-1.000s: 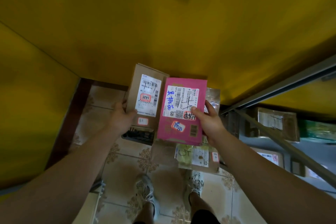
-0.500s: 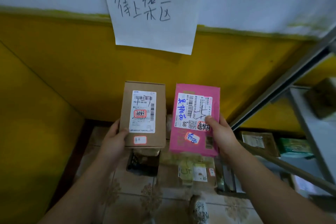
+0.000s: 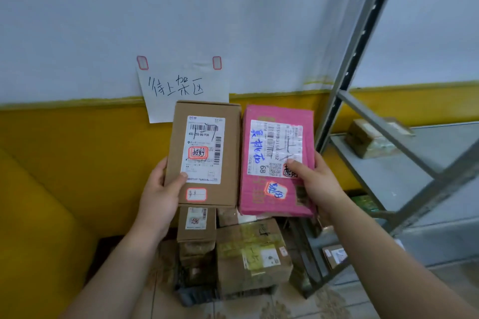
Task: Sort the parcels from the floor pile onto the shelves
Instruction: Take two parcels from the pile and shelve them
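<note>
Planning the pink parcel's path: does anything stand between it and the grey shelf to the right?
Yes. The upright post of the grey shelf rises just right of the pink parcel, held by the right hand, and a diagonal brace crosses the shelf's open side.

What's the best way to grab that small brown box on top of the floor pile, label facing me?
Probably its upper part, coming from the left. The small brown box stands upright on the stack with its left side free, while a taped carton crowds its right. Thumb on the labelled front, fingers behind.
</note>
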The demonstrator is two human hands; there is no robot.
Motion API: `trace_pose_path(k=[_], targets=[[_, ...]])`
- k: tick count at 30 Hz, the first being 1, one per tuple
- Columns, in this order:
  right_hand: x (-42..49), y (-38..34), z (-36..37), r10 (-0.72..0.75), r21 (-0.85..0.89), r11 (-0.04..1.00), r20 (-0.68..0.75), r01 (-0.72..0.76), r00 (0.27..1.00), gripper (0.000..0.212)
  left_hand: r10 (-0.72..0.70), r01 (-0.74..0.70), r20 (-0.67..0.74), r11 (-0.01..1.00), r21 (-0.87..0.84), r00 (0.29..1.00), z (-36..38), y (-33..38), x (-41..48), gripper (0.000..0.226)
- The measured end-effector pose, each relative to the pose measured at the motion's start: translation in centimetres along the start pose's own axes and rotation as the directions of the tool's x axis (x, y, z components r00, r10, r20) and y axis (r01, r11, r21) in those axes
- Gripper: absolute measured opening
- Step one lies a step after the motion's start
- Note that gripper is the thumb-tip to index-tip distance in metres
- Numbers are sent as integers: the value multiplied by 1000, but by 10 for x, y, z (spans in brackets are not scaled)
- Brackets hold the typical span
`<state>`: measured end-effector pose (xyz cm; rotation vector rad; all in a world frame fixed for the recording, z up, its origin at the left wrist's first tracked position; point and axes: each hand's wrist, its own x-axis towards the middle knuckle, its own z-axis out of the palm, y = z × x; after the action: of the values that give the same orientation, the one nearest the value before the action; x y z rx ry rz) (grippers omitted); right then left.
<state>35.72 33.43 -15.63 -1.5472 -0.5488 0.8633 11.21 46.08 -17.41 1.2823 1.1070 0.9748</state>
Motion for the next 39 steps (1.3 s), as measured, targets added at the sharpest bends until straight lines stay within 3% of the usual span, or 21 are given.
trace_pose_path(k=[9, 14, 23, 31, 39], targets=[[-101, -24, -94, -167, -5, 986, -52, 167, 985, 41, 147, -145, 5, 984, -104, 989, 44, 31, -121, 40], [-168, -14, -160, -189, -4, 982, -91, 190, 978, 45, 145, -143, 3, 978, -153, 989, 71, 20, -199, 43], [-285, -10, -264, -213, 31, 971, -347, 238, 913, 36, 141, -113, 181, 982, -153, 973, 126, 39, -292, 49], [-382, 32, -325, -45, 248, 939, -597, 237, 801, 42, 101, -37, 437, 988, -151, 894, 174, 42, -357, 48], [-462, 51, -426, -32, 251, 924, -700, 287, 713, 41, 81, 2, 606, 991, -135, 791, 274, 39, -444, 48]])
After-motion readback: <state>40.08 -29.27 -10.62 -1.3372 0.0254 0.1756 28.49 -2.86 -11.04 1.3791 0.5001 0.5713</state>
